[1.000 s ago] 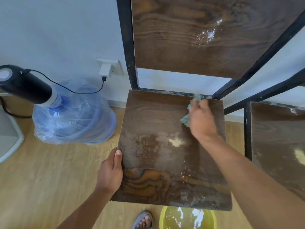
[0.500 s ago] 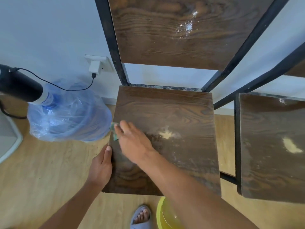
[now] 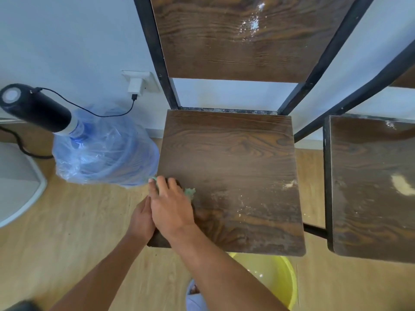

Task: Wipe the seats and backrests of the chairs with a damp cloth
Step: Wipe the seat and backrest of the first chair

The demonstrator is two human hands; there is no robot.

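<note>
Green and fuzzy, the damp cloth (image 3: 189, 192) lies pressed on the seat (image 3: 229, 176) at its left edge, under the right hand (image 3: 170, 207); only tufts of it show past the knuckles; the fingers (image 3: 162, 182) of that hand lie flat and close together on top of it, pressing rather than pinching. The left hand (image 3: 140, 218) grips the seat's left edge just beside the right hand; its fingers are hidden under the edge, so I cannot tell how they curl.

To do this stroke well, I judge the palm should stay flat with even pressure, the passes overlapping and running along the grain toward the pale crumbs (image 3: 289, 185) and streaks on the seat's right and front, with the left hand steadying the chair; the backrest (image 3: 235, 41), above the seat, has a white smear (image 3: 253, 23) not yet wiped.

Right of the seat stands a second chair seat (image 3: 370, 187), also marked; left of it a blue water jug (image 3: 105, 151) in plastic wrap; below its front edge a yellow basin (image 3: 276, 281) on the pale wood floor (image 3: 67, 221); behind, a white wall with a plugged charger (image 3: 135, 86).
</note>
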